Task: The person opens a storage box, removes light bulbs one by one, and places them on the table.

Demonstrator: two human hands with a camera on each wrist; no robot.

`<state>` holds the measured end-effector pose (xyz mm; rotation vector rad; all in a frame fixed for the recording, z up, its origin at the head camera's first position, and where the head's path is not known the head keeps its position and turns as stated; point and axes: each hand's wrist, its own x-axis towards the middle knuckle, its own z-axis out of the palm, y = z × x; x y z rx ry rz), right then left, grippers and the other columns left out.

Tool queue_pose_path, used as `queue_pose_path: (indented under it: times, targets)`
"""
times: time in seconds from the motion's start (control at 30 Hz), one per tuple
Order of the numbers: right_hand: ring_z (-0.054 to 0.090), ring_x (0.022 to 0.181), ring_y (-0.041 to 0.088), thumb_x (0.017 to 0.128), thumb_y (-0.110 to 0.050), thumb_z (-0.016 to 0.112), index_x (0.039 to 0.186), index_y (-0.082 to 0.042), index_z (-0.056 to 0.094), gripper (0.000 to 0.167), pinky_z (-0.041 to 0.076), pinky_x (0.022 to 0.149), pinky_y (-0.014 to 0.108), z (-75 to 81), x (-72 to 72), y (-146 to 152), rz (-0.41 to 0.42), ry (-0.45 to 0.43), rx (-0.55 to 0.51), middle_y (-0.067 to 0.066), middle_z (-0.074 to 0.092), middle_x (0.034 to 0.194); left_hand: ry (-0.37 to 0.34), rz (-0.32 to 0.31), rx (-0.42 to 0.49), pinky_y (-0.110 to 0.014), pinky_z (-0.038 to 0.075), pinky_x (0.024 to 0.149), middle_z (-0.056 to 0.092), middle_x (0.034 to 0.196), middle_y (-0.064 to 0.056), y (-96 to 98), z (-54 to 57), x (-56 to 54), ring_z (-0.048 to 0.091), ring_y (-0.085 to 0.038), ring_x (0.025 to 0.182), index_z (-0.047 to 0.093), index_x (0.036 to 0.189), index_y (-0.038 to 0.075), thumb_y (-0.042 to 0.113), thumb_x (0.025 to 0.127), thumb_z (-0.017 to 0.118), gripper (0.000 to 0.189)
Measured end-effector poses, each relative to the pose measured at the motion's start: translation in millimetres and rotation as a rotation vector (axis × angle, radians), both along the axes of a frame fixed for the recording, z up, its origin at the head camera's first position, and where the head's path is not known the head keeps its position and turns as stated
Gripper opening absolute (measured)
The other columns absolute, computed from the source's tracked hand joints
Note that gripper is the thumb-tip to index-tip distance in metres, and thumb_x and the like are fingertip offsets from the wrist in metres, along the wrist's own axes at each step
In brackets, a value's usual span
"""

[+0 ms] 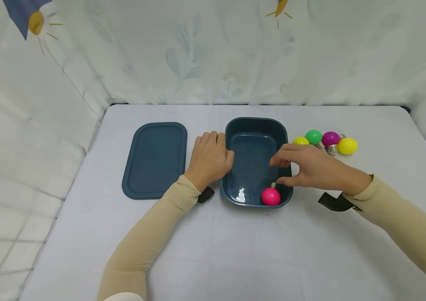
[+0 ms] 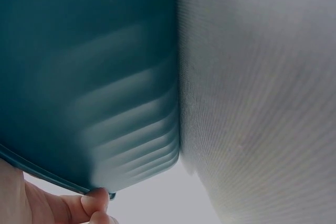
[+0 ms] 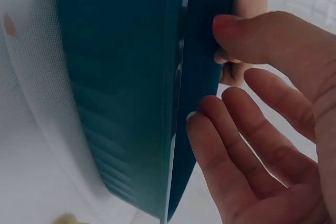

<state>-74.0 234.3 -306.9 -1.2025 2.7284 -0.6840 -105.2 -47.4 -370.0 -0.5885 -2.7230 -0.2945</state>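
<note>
A dark blue rectangular container (image 1: 254, 167) stands on the white table. My left hand (image 1: 210, 156) grips its left rim, and in the left wrist view the fingers (image 2: 94, 200) are at the rim's edge. Inside, a pink light bulb (image 1: 271, 196) rests in the near right corner, its metal screw base toward the far side. My right hand (image 1: 308, 165) is over the container's right rim, thumb and fingers apart with nothing between them. Its thumb is close to the bulb's base; in the right wrist view the fingers (image 3: 231, 150) are loosely bent beside the rim.
A dark blue flat lid (image 1: 155, 161) lies left of the container. Beyond the right hand are several more bulbs: green (image 1: 313, 136), purple (image 1: 330, 138) and yellow (image 1: 347, 146), with another yellow one (image 1: 301, 141) partly hidden. A patterned white curtain (image 1: 213, 54) hangs behind the table.
</note>
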Motion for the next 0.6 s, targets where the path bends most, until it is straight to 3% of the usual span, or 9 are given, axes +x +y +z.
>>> queue_pose_path:
  times: [0.3, 0.6]
  targets:
    - [0.065, 0.099, 0.013, 0.081, -0.027, 0.088, 0.12, -0.019, 0.072, 0.043, 0.061, 0.083, 0.034, 5.9, -4.1, -12, 0.057, -0.204, 0.179, -0.004, 0.068, 0.113, 0.009, -0.006, -0.007, -0.041, 0.041, 0.067, 0.051, 0.078, -0.009, 1.5, 0.1, 0.7, 0.048, -0.029, 0.071, 0.052, 0.08, 0.008, 0.022, 0.092, 0.045, 0.02]
    - [0.066, 0.1, 0.011, 0.081, -0.016, 0.085, 0.124, -0.015, 0.07, 0.045, 0.06, 0.087, 0.031, -0.5, -10.2, -22, 0.148, -0.317, 0.246, -0.002, 0.069, 0.115, 0.005, 0.0, -0.017, -0.041, 0.041, 0.068, 0.053, 0.079, -0.009, 1.3, -0.5, 0.1, 0.05, -0.028, 0.073, 0.053, 0.081, 0.008, 0.023, 0.092, 0.046, 0.02]
